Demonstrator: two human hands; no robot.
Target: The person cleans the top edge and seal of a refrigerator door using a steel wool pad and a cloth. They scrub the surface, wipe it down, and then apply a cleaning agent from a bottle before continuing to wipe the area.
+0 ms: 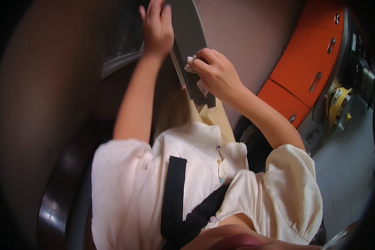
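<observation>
A dark grey flat panel (187, 28), perhaps a door, stands in front of me and runs out of the top of the view. My right hand (217, 73) is over the panel's near part, its fingers closed around a crumpled white cloth or tissue (190, 64). Part of the same white material hangs below the palm, close to the panel face. At the panel's left edge is my left hand (157, 31), thumb on the panel side. Its fingertips reach the top rim of the picture, so its grip on the edge is unclear.
Orange drawers or cabinet fronts (295, 56) with metal handles line the right side. Beyond them, a yellow round object (339, 104) lies on a grey surface (343, 165). A dark glossy curved edge (51, 215) is at lower left. Brownish floor (240, 34) shows beyond the panel.
</observation>
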